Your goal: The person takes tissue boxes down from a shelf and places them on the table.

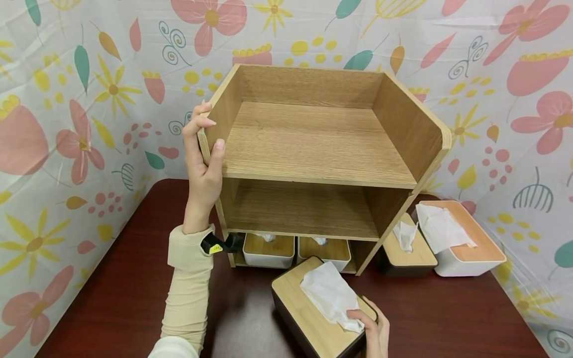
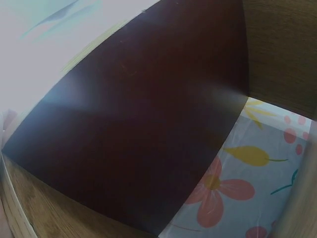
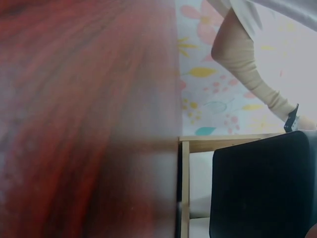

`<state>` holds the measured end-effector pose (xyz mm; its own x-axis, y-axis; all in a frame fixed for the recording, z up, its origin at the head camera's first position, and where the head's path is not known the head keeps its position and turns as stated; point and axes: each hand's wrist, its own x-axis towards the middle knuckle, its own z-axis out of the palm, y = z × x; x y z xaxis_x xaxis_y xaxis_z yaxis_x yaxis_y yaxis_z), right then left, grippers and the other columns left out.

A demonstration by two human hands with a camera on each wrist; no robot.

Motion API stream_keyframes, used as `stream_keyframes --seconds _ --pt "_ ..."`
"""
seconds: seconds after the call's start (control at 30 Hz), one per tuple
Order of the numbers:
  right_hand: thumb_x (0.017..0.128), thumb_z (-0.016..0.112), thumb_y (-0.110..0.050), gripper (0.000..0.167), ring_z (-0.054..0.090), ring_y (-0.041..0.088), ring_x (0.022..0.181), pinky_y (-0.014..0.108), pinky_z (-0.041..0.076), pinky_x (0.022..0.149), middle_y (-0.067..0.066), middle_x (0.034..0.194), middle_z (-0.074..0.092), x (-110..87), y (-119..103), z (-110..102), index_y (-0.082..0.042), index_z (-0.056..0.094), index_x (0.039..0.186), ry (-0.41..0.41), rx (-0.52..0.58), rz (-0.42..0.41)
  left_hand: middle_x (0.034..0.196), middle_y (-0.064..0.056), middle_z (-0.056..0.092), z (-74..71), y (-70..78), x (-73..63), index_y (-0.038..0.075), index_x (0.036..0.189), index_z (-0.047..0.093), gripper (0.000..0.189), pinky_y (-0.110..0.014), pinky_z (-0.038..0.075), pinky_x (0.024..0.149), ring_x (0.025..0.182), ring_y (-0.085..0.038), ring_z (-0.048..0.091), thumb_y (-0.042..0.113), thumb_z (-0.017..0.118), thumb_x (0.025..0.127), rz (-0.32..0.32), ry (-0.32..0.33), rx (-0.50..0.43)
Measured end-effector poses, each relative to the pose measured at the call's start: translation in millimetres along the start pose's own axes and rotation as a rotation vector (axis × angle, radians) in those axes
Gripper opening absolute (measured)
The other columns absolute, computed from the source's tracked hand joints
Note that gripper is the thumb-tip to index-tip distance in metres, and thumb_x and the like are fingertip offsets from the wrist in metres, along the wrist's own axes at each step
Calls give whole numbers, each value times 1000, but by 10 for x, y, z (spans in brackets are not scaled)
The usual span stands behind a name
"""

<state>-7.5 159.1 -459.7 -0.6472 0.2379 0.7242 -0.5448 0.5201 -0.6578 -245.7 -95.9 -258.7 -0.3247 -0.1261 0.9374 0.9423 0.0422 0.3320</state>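
A wooden desktop shelf (image 1: pixel 309 149) stands on the table with a bare top tier and middle tier. My left hand (image 1: pixel 203 181) grips the front edge of its left side panel, fingers outside and thumb inside. Low in front of the shelf, my right hand (image 1: pixel 377 328) holds a black tissue box (image 1: pixel 286 293) with a wooden lid by its right end. A white tissue (image 1: pixel 329 293) sticks out of that lid, near my right fingers. In the right wrist view, the dark underside of the tissue box (image 3: pixel 262 188) faces the camera, tilted and raised off the table.
Two white tissue boxes with wooden lids, a left one (image 1: pixel 268 253) and a right one (image 1: pixel 335 248), sit on the bottom tier. Right of the shelf stand a black tissue box (image 1: pixel 418 246) and a larger white one (image 1: pixel 474 261). Flowered cloth (image 1: pixel 112 149) surrounds the dark red table (image 1: pixel 121 298).
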Motion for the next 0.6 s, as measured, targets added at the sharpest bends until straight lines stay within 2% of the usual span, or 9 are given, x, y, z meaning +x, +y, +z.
stream_keyframes --seconds 0.37,0.6 --pt "84 61 -58 52 31 3 129 9 24 97 -15 139 38 15 24 -90 -14 62 112 -31 -44 33 136 -1 43 8 -5 5 -10 112 39 32 -47 24 118 138 -29 34 9 46 86 4 4 -9" --pt "85 55 -61 57 36 6 129 14 24 104 -11 138 45 2 140 -86 -8 64 105 30 -43 -71 136 0 44 6 -7 -4 -9 112 40 32 -46 24 118 137 -29 35 10 46 87 7 -2 9"
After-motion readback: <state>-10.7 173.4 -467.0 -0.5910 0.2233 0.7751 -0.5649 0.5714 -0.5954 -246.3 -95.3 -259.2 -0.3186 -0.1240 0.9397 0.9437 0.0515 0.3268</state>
